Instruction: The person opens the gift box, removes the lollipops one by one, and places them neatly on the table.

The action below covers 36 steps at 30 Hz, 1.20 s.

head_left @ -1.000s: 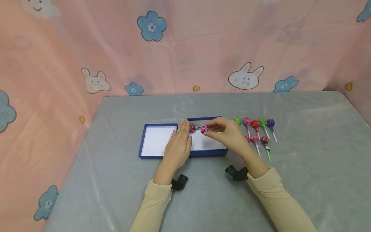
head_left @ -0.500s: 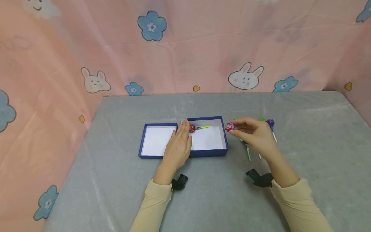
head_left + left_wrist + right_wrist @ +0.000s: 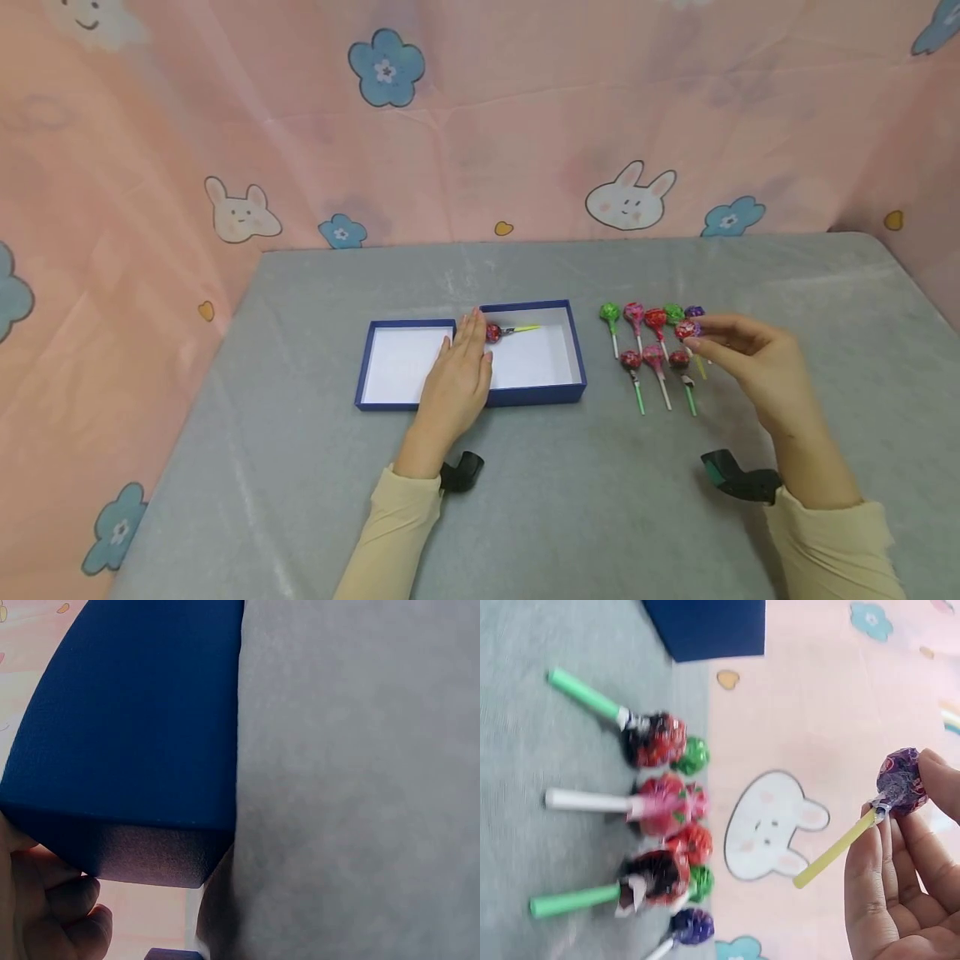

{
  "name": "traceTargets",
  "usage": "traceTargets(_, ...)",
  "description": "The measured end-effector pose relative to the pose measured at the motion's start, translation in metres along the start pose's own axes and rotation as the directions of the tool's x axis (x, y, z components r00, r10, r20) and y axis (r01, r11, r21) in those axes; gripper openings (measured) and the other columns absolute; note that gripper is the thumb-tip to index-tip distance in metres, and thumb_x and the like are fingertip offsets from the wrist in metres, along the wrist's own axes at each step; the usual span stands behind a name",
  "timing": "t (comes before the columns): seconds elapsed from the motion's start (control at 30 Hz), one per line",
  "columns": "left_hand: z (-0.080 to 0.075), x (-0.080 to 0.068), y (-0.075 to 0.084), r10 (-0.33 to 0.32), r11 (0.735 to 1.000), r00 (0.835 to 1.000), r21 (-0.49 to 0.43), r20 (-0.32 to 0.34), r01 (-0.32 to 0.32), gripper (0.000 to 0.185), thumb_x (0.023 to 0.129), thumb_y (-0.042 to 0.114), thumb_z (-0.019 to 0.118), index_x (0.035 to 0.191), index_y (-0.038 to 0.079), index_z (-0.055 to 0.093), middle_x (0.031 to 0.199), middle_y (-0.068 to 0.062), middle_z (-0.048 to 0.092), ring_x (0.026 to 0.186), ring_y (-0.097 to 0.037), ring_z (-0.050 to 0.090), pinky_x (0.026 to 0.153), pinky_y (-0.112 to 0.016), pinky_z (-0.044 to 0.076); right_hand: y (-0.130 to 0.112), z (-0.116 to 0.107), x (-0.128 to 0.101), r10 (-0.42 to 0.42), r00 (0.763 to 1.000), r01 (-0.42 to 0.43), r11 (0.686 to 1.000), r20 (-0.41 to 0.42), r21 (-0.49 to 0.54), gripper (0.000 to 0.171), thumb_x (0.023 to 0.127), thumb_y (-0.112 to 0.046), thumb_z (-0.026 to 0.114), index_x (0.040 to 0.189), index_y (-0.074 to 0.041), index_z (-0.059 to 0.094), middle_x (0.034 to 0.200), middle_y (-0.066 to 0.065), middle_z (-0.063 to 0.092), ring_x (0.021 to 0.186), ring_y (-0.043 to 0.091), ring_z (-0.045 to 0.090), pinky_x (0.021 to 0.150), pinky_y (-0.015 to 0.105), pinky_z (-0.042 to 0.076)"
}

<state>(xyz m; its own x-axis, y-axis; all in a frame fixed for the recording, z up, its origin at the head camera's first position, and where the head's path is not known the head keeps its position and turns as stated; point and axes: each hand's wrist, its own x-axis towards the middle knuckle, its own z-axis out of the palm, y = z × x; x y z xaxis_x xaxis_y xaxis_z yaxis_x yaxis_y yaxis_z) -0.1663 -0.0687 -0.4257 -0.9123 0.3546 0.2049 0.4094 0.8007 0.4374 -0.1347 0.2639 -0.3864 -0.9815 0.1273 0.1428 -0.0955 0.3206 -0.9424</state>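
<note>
The round lollipop in a red and purple wrapper on a yellow-green stick (image 3: 686,331) was pinched at its head by the fingertips of the right hand (image 3: 753,367), held above the grey cloth-covered surface (image 3: 787,283) at the 3 o'clock end of the group of 8 wrapped lollipops (image 3: 654,354) lying there in 2 rows. By my reading, the step in hand was carrying this sweet over the group. The next move would call for either lowering it beside the others or turning back to 9 o'clock toward the box, and these pictures do not settle which.

To 9 o'clock of the group lay the open blue cardboard box with a white inside (image 3: 573,350), holding 1 red lollipop on a yellow-green stick (image 3: 495,333) at its far left corner. The left hand (image 3: 457,383) lay flat with straight fingers over the seam between that box and the shallow blue lid (image 3: 401,367) beside it.

The right wrist view showed the held lollipop (image 3: 900,782) with its stick slanting down across the palm, which the head view hid. The left wrist view showed only a blue box wall (image 3: 142,727) and curled finger ends at its corner.
</note>
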Motion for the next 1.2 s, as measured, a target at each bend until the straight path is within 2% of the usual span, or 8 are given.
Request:
traceTargets(0.13, 0.0, 0.0, 0.0, 0.0, 1.0, 1.0, -0.003, 0.001, 0.0, 0.051, 0.101, 0.02, 0.037, 0.146, -0.003, 0.028, 0.152, -0.013, 0.025, 0.14, -0.023, 0.022, 0.111, -0.048, 0.02, 0.024, -0.012, 0.005, 0.027, 0.999, -0.027, 0.999, -0.029, -0.033, 0.026, 0.083, -0.009, 0.072, 0.108, -0.002, 0.069, 0.088, -0.007, 0.071, 0.082, 0.005, 0.063, 0.066, 0.013, 0.047)
traceTargets(0.17, 0.0, 0.0, 0.0, -0.001, 1.0, 1.0, -0.003, 0.002, 0.001, 0.051, 0.101, 0.02, 0.037, 0.146, -0.003, 0.028, 0.152, -0.012, 0.025, 0.14, -0.023, 0.022, 0.111, -0.048, 0.02, 0.031, -0.015, 0.007, 0.029, 0.999, -0.032, 0.996, -0.037, -0.081, 0.029, 0.083, -0.013, 0.073, 0.11, -0.003, 0.069, 0.089, -0.008, 0.07, 0.084, 0.005, 0.063, 0.068, 0.013, 0.047)
traceTargets(0.27, 0.0, 0.0, 0.0, 0.0, 1.0, 1.0, 0.0, 0.006, 0.0, 0.051, 0.101, 0.019, 0.037, 0.146, -0.002, 0.027, 0.152, -0.012, 0.025, 0.14, -0.023, 0.021, 0.112, -0.048, 0.02, 0.051, -0.022, 0.011, 0.038, 0.997, -0.045, 0.992, -0.064, -0.114, 0.034, 0.082, -0.018, 0.075, 0.113, -0.004, 0.068, 0.093, -0.008, 0.07, 0.088, 0.007, 0.062, 0.069, 0.014, 0.047)
traceTargets(0.47, -0.002, 0.0, 0.001, 0.004, 1.0, 1.0, 0.004, -0.002, -0.004, 0.051, 0.101, 0.019, 0.038, 0.146, -0.003, 0.028, 0.152, -0.013, 0.026, 0.14, -0.024, 0.023, 0.111, -0.048, 0.02, 0.044, -0.027, 0.009, 0.081, 0.996, -0.083, 0.995, -0.039, -0.061, 0.03, 0.084, -0.015, 0.072, 0.112, -0.003, 0.069, 0.094, -0.008, 0.069, 0.088, 0.008, 0.059, 0.069, 0.013, 0.043)
traceTargets(0.7, -0.001, 0.0, 0.001, 0.001, 1.0, 1.0, -0.001, 0.005, -0.001, 0.051, 0.101, 0.019, 0.038, 0.146, -0.004, 0.028, 0.152, -0.013, 0.026, 0.14, -0.024, 0.022, 0.111, -0.048, 0.02, 0.049, -0.033, 0.008, 0.153, 0.987, -0.159, 0.974, -0.054, -0.16, 0.033, 0.085, -0.025, 0.072, 0.111, -0.005, 0.067, 0.088, -0.017, 0.065, 0.083, 0.002, 0.059, 0.068, 0.013, 0.045)
traceTargets(0.93, -0.001, 0.0, 0.001, -0.002, 1.0, 1.0, -0.008, 0.004, 0.002, 0.052, 0.101, 0.019, 0.039, 0.146, -0.003, 0.028, 0.152, -0.013, 0.025, 0.141, -0.023, 0.022, 0.112, -0.048, 0.02, 0.038, -0.032, 0.005, 0.212, 0.977, -0.204, 0.963, 0.027, -0.178, 0.019, 0.088, -0.023, 0.068, 0.099, -0.007, 0.069, 0.082, -0.02, 0.064, 0.076, 0.0, 0.058, 0.066, 0.014, 0.043)
traceTargets(1.07, -0.001, 0.0, 0.0, 0.001, 1.0, 1.0, -0.009, 0.0, -0.001, 0.052, 0.101, 0.019, 0.039, 0.146, -0.003, 0.028, 0.152, -0.013, 0.026, 0.14, -0.024, 0.022, 0.111, -0.049, 0.02, 0.043, -0.032, 0.005, 0.275, 0.96, -0.259, 0.942, 0.049, -0.213, 0.024, 0.088, -0.025, 0.067, 0.099, -0.003, 0.068, 0.08, -0.024, 0.062, 0.075, -0.001, 0.056, 0.066, 0.016, 0.042)
traceTargets(1.2, -0.001, 0.0, 0.001, 0.0, 1.0, 1.0, -0.011, 0.001, 0.0, 0.051, 0.1, 0.019, 0.039, 0.146, -0.003, 0.028, 0.152, -0.013, 0.026, 0.14, -0.024, 0.022, 0.111, -0.049, 0.02, 0.05, -0.034, 0.005, 0.292, 0.954, -0.274, 0.941, 0.067, -0.199, 0.022, 0.088, -0.026, 0.068, 0.096, -0.006, 0.069, 0.081, -0.021, 0.064, 0.074, -0.003, 0.057, 0.065, 0.014, 0.044)
